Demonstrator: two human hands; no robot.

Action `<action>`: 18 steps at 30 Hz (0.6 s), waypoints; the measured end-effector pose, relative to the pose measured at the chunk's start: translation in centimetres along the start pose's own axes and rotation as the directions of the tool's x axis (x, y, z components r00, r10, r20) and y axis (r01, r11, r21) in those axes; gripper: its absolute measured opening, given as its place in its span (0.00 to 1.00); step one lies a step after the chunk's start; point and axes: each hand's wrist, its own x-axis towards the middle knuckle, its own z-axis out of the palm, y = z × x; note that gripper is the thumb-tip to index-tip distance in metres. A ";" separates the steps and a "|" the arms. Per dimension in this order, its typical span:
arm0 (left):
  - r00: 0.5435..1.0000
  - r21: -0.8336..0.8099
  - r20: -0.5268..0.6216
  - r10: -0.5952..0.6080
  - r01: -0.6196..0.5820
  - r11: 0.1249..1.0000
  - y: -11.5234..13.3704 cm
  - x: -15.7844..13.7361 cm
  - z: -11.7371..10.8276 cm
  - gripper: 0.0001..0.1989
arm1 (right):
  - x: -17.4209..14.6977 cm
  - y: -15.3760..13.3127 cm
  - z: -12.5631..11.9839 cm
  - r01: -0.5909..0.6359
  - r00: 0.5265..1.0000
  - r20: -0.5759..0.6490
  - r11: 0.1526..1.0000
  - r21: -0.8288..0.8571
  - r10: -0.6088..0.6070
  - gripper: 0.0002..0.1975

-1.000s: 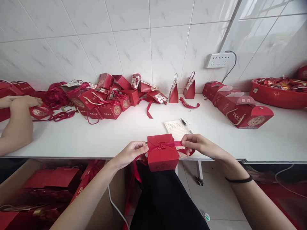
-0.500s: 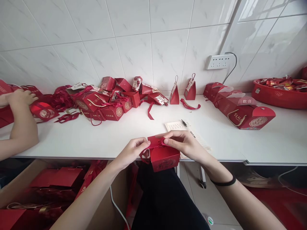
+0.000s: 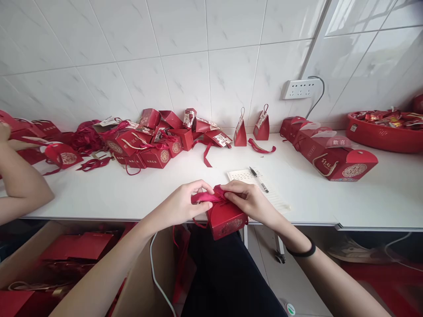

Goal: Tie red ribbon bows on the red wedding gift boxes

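Observation:
A small red gift box (image 3: 228, 221) with a round printed emblem sits at the table's front edge, partly overhanging it. A crimson ribbon (image 3: 204, 197) lies across its top. My left hand (image 3: 188, 201) pinches the ribbon at the box's left side. At the top of the box, my right hand (image 3: 243, 197) closes thumb and fingers on the ribbon's gathered middle. A dark red cord handle hangs at the box's left. The ribbon's crossing is partly covered by my fingers.
A notebook (image 3: 241, 175) with a pen (image 3: 258, 178) lies just behind. Red boxes (image 3: 155, 156) are piled back left; larger boxes (image 3: 352, 164) stand right, near a red basket (image 3: 380, 137). A co-worker's arm (image 3: 24, 185) is at left. A power strip (image 3: 300, 89) hangs on the wall.
My left hand has drawn a length of ribbon up and out over the box top. My right hand stays at the middle. The co-worker's hand has moved left.

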 end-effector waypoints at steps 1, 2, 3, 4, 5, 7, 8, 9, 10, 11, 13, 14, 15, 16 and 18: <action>1.000 0.031 0.006 -0.008 0.008 0.999 0.2 0.0 0.0 0.11 | 0.1 0.1 0.0 -0.003 1.000 0.000 1.000 -0.004 0.003 0.13; 1.000 0.056 -0.001 -0.019 0.019 0.998 0.3 0.0 0.1 0.10 | 0.1 0.3 0.0 -0.013 1.000 -0.005 1.000 -0.006 0.013 0.13; 1.000 0.076 -0.013 -0.025 0.026 0.997 0.4 0.1 0.1 0.09 | 0.1 0.4 0.0 -0.026 1.000 -0.012 1.000 -0.008 0.026 0.13; 0.999 0.094 -0.026 -0.022 0.024 0.995 0.5 0.1 0.1 0.09 | 0.1 0.5 0.1 -0.039 0.999 -0.023 0.999 -0.010 0.039 0.13; 0.999 0.109 -0.035 -0.007 0.011 0.994 0.6 0.1 0.2 0.09 | 0.1 0.6 0.2 -0.048 0.998 -0.033 0.999 -0.013 0.047 0.13; 0.997 0.149 -0.045 0.055 -0.048 0.988 0.7 0.0 0.1 0.09 | 0.1 0.6 0.4 -0.040 0.998 -0.050 0.999 -0.020 0.039 0.14; 0.995 0.177 -0.048 0.092 -0.082 0.981 0.7 0.0 0.1 0.09 | 0.2 0.6 0.5 -0.025 0.998 -0.056 0.999 -0.028 0.023 0.14; 0.991 0.209 -0.052 0.124 -0.110 0.972 0.7 -0.1 0.0 0.10 | 0.2 0.6 0.6 -0.005 0.998 -0.058 0.999 -0.038 0.002 0.14; 0.987 0.241 -0.057 0.148 -0.130 0.962 0.7 -0.1 -0.1 0.10 | 0.2 0.5 0.7 0.016 0.998 -0.056 0.999 -0.050 -0.019 0.15; 0.985 0.266 -0.060 0.162 -0.140 0.954 0.7 -0.2 -0.1 0.11 | 0.3 0.4 0.8 0.037 0.998 -0.053 0.997 -0.064 -0.040 0.15; 0.985 0.283 -0.056 0.162 -0.140 0.949 0.7 -0.2 -0.1 0.11 | 0.4 0.3 1.0 0.064 0.997 -0.047 0.994 -0.085 -0.068 0.16; 0.987 0.270 -0.056 0.150 -0.130 0.954 0.6 -0.1 0.0 0.11 | 0.4 0.3 1.1 0.066 0.996 -0.049 0.994 -0.087 -0.071 0.16; 0.989 0.246 -0.061 0.134 -0.115 0.962 0.6 0.0 0.1 0.12 | 0.5 0.2 1.2 0.060 0.996 -0.057 0.995 -0.081 -0.065 0.16; 0.991 0.221 -0.075 0.114 -0.095 0.971 0.5 0.1 0.2 0.12 | 0.5 0.2 1.2 0.045 0.996 -0.073 0.997 -0.065 -0.050 0.16; 0.990 0.198 -0.121 0.079 -0.054 0.979 0.3 0.6 0.7 0.13 | 0.5 0.2 1.3 -0.001 0.994 -0.113 1.000 -0.002 0.001 0.15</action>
